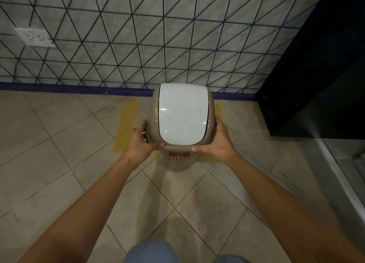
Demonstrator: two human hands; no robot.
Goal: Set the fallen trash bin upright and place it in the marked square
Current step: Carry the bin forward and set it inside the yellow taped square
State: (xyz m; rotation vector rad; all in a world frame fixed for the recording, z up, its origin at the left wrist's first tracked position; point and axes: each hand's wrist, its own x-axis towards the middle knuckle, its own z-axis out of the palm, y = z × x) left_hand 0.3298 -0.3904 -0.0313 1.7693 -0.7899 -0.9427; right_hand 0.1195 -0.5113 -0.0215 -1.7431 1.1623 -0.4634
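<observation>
I held the bin (178,160) upright with both hands: my left hand (141,144) wrapped the left side of its top collar, my right hand (218,142) the right side, thumbs lying along the near edge just under the lid (182,116). The bin was over the yellow square (126,124) marked on the floor (79,136), close to the wall (138,45). Whether its base was touching the tiles or a little above them, I could not tell; the base itself was hidden.

Risks, as I judged them: the yellow mark showed wider on the left than on the right, so the bin could have ended off-centre or over the line if set down as it stood. My grip was on the collar, not the body; if that top part is only clipped on, a lift could have pulled it free. The lid looked like a swing type and could have flipped under a stray thumb. A tall, narrow body on smooth tile could tip again if let go while leaning.

Materials: bin in smooth beige plastic, rounded, tapering downward, with an orange label (178,157) on its front. Lid glossy white, domed, rounded corners. Floor of pale matte tiles laid diagonally. Wall grey with dark triangular lines.
</observation>
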